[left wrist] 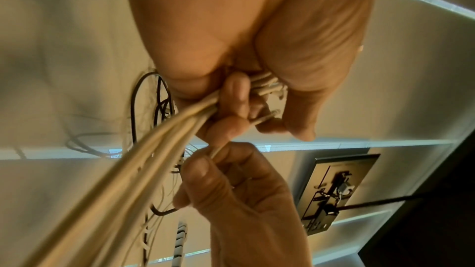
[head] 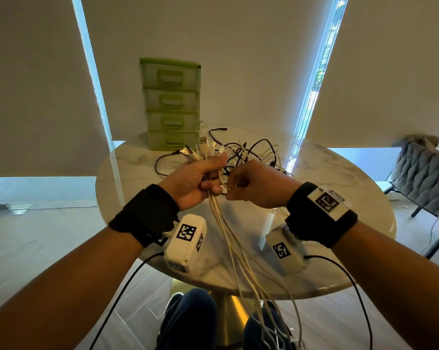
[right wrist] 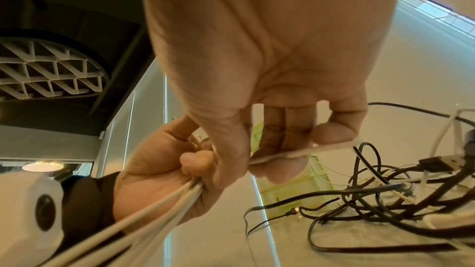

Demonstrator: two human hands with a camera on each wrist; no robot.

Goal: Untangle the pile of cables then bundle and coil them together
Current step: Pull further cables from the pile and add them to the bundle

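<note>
My left hand (head: 200, 183) grips a bundle of several white cables (head: 228, 238) above the round marble table (head: 339, 223); their plug ends (head: 200, 150) fan out above the fist and the strands hang past the table's near edge to my lap. In the left wrist view the white cables (left wrist: 144, 149) leave the fist (left wrist: 244, 105) toward the lower left. My right hand (head: 248, 188), right beside it, pinches one thin white cable (right wrist: 308, 151) between thumb and fingers. A tangled pile of black and white cables (head: 253, 152) lies on the table behind both hands.
A green four-drawer plastic organiser (head: 171, 104) stands at the table's far edge, left of the pile. A grey quilted chair (head: 423, 173) is off to the right. Black cords from the wrist cameras trail down on both sides. My knees (head: 188, 322) are under the near edge.
</note>
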